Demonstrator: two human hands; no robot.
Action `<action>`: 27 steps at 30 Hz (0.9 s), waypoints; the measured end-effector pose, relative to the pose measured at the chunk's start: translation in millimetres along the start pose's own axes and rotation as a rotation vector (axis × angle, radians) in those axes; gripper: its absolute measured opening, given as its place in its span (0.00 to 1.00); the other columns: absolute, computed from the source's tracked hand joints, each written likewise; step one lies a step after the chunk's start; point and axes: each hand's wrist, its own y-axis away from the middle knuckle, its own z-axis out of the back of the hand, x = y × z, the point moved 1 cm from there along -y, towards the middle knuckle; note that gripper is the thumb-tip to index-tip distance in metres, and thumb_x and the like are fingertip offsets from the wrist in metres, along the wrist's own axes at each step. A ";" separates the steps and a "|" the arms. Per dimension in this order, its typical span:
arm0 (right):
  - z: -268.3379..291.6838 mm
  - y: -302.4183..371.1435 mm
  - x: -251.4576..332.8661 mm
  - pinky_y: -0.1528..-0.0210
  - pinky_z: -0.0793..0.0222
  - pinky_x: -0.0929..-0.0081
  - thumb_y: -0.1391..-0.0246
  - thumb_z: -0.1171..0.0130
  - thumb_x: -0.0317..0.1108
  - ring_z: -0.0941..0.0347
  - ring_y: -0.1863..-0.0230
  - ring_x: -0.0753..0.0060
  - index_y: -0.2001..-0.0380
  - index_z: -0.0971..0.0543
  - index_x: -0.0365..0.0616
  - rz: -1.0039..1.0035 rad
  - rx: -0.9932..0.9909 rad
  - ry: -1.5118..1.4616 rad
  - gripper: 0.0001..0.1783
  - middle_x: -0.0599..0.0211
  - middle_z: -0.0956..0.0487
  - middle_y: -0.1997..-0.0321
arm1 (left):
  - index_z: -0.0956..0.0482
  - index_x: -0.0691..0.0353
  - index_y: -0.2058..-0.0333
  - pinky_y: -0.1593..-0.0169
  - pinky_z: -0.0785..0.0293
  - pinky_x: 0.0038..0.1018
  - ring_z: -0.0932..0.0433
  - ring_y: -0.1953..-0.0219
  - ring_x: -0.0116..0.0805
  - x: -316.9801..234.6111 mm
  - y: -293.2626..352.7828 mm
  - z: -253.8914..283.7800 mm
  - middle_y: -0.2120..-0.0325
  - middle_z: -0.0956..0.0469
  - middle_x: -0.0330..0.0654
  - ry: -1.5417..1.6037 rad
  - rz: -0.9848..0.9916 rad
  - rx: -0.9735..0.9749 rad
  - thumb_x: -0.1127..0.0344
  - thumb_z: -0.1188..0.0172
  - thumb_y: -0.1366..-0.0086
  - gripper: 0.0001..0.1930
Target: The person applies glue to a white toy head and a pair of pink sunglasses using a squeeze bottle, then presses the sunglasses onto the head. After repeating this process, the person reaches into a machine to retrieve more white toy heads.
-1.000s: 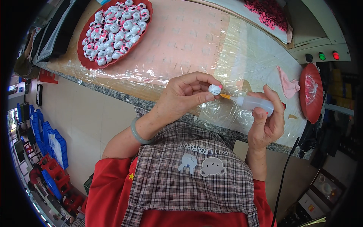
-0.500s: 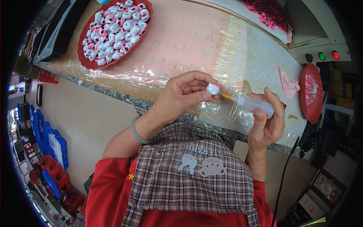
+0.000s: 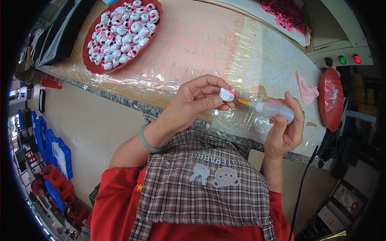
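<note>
Between thumb and fingers, my left hand (image 3: 201, 96) pinches a small white cat-head figure (image 3: 227, 94) with a pink bow, its face turned up. My right hand (image 3: 285, 128) is wrapped round a translucent squeeze bottle (image 3: 275, 111) that lies nearly level. The bottle's yellow nozzle tip (image 3: 243, 102) points left and sits close beside the figure; whether it touches, I cannot tell. Both hands are above the near edge of the worktable, over clear plastic film (image 3: 237, 124).
At the far left a red scalloped tray (image 3: 89, 66) holds many similar white-and-pink pieces. A pink cloth (image 3: 307, 90) and another red tray (image 3: 326, 100) lie at the right. Dark pink small parts (image 3: 285, 16) rest on a shelf at the back, by a housing with lights (image 3: 349, 59).
The figure has turned in my left fingers, so its face and bow show more fully. The bottle has shifted slightly right and stays in my right hand.
</note>
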 end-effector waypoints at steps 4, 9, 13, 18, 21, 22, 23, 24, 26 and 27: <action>-2.0 0.0 -0.6 0.58 0.27 0.73 0.41 0.43 0.40 0.21 0.62 0.65 0.49 0.29 0.30 -0.006 0.002 -0.019 0.24 0.51 0.20 0.62 | 0.29 0.66 0.53 0.50 0.23 0.27 0.21 0.56 0.34 0.2 0.2 0.2 0.55 0.23 0.54 0.009 0.015 0.006 0.74 0.46 0.35 0.12; -2.5 -0.2 -1.0 0.59 0.26 0.73 0.41 0.43 0.40 0.21 0.62 0.64 0.49 0.29 0.30 -0.007 0.015 -0.009 0.25 0.51 0.20 0.61 | 0.29 0.66 0.52 0.51 0.22 0.26 0.20 0.56 0.35 -0.7 0.3 0.6 0.54 0.23 0.54 0.010 0.030 0.011 0.74 0.45 0.36 0.13; -1.6 -0.3 -2.4 0.59 0.26 0.73 0.41 0.42 0.39 0.21 0.62 0.63 0.50 0.29 0.30 0.012 0.006 0.002 0.24 0.50 0.20 0.61 | 0.29 0.67 0.52 0.52 0.22 0.26 0.20 0.57 0.35 -1.5 1.4 0.9 0.55 0.23 0.54 0.034 0.047 0.001 0.74 0.45 0.36 0.13; -0.5 0.5 -3.8 0.61 0.25 0.72 0.42 0.42 0.37 0.20 0.63 0.62 0.50 0.28 0.29 0.055 0.006 0.033 0.23 0.49 0.21 0.59 | 0.29 0.67 0.52 0.52 0.22 0.26 0.20 0.57 0.36 -1.0 1.1 2.1 0.54 0.24 0.54 0.052 0.035 0.000 0.74 0.45 0.36 0.13; -0.2 -0.1 -3.8 0.62 0.26 0.72 0.42 0.41 0.37 0.20 0.63 0.62 0.51 0.28 0.30 0.089 0.015 0.050 0.22 0.49 0.21 0.59 | 0.29 0.66 0.53 0.51 0.23 0.26 0.21 0.56 0.35 -1.1 0.4 3.3 0.54 0.24 0.54 0.064 0.024 0.005 0.74 0.46 0.35 0.13; 0.0 -1.4 -3.9 0.63 0.26 0.72 0.42 0.41 0.36 0.20 0.63 0.62 0.51 0.28 0.30 0.121 0.025 0.067 0.22 0.50 0.21 0.60 | 0.29 0.66 0.53 0.51 0.23 0.26 0.21 0.56 0.35 -1.3 0.2 3.7 0.54 0.24 0.54 0.067 0.020 0.008 0.74 0.46 0.35 0.12; 0.0 -2.2 -3.6 0.63 0.26 0.72 0.42 0.41 0.36 0.20 0.63 0.62 0.51 0.28 0.30 0.152 0.034 0.085 0.22 0.50 0.21 0.61 | 0.29 0.66 0.53 0.51 0.23 0.26 0.21 0.56 0.35 -1.6 -0.1 4.0 0.53 0.24 0.55 0.063 0.009 0.013 0.74 0.46 0.35 0.12; 0.1 -2.6 -3.0 0.63 0.26 0.72 0.43 0.41 0.36 0.20 0.64 0.62 0.51 0.28 0.30 0.151 0.040 0.086 0.22 0.50 0.21 0.61 | 0.28 0.66 0.53 0.50 0.23 0.26 0.21 0.56 0.35 -1.8 -0.7 4.2 0.53 0.24 0.55 0.058 -0.003 0.018 0.74 0.46 0.35 0.12; -0.1 -3.3 -1.4 0.64 0.26 0.73 0.43 0.41 0.36 0.20 0.64 0.63 0.51 0.28 0.30 0.149 0.052 0.090 0.22 0.50 0.21 0.62 | 0.28 0.65 0.53 0.50 0.24 0.26 0.21 0.56 0.34 -2.0 -1.4 4.3 0.53 0.24 0.55 0.053 -0.013 0.020 0.74 0.46 0.35 0.12; -0.3 -3.4 -0.5 0.62 0.27 0.74 0.42 0.42 0.37 0.21 0.63 0.64 0.50 0.28 0.30 0.128 0.062 0.086 0.22 0.51 0.21 0.63 | 0.28 0.65 0.53 0.50 0.24 0.26 0.21 0.56 0.34 -1.9 -1.7 4.1 0.53 0.24 0.55 0.051 -0.011 0.016 0.74 0.46 0.35 0.12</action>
